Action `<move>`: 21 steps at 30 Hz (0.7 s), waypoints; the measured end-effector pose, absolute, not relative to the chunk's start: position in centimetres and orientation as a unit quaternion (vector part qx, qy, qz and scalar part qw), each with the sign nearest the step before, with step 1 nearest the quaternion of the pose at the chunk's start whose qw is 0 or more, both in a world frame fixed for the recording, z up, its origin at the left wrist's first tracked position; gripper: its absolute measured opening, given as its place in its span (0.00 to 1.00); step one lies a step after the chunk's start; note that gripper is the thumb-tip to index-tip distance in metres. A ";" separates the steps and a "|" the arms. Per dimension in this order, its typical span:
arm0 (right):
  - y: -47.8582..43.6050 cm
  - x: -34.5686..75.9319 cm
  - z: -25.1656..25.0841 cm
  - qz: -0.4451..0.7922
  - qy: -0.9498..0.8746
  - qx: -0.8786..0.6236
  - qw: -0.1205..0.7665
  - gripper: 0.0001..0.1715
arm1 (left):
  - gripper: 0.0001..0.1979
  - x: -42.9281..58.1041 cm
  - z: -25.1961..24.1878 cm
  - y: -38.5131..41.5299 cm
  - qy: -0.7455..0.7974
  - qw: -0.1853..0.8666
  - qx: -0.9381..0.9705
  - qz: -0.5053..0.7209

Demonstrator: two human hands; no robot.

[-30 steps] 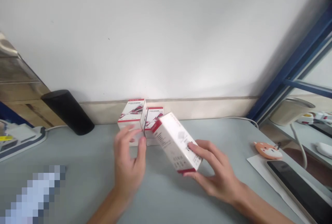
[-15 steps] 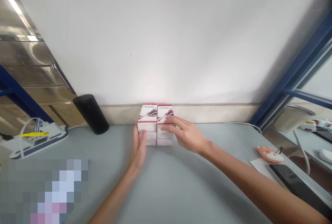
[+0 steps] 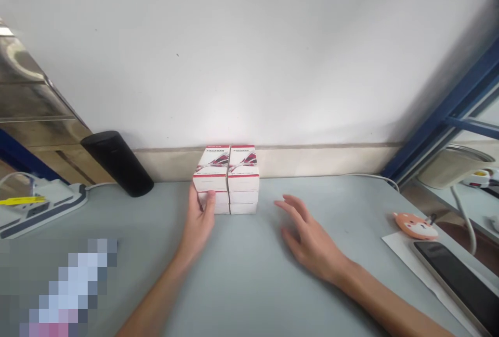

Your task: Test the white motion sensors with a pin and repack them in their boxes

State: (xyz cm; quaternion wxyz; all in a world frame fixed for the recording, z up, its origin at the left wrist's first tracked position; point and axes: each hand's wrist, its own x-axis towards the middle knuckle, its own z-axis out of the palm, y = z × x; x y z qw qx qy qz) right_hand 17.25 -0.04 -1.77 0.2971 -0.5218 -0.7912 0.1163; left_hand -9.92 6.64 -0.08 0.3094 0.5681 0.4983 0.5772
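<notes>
Small white cardboard boxes with red edges and dark red printing stand in two side-by-side stacks against the wall. The left stack (image 3: 210, 183) is in the grip of my left hand (image 3: 199, 217). Its thumb presses on the front and the fingers go round the left side, partly hidden. A narrow gap runs between this stack and the right stack (image 3: 244, 183). My right hand (image 3: 312, 238) hovers over the table to the right of the boxes, fingers apart and holding nothing.
On the grey table (image 3: 234, 285) a black cylinder (image 3: 119, 163) leans at the back left, near a white power strip (image 3: 42, 209). To the right lie a phone (image 3: 456, 274), a white sheet (image 3: 405, 254) and an orange animal-faced item (image 3: 416, 225). A blue frame (image 3: 440, 98) stands beyond.
My right hand has come off the right stack and moved right and toward me. My left hand stays on the left stack. The view has shifted slightly.
</notes>
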 end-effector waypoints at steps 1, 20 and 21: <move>-0.2 17.6 -2.0 0.137 -0.780 -0.525 0.311 0.27 | 0.29 -10.0 -0.2 6.7 0.504 0.310 0.571 0.569; -0.9 17.2 -1.6 0.310 -0.619 -0.499 0.521 0.38 | 0.42 -6.1 -0.1 3.7 0.499 0.467 0.548 0.483; -0.9 17.0 -1.5 0.314 -0.616 -0.491 0.530 0.39 | 0.42 -5.7 -0.1 3.3 0.490 0.480 0.549 0.477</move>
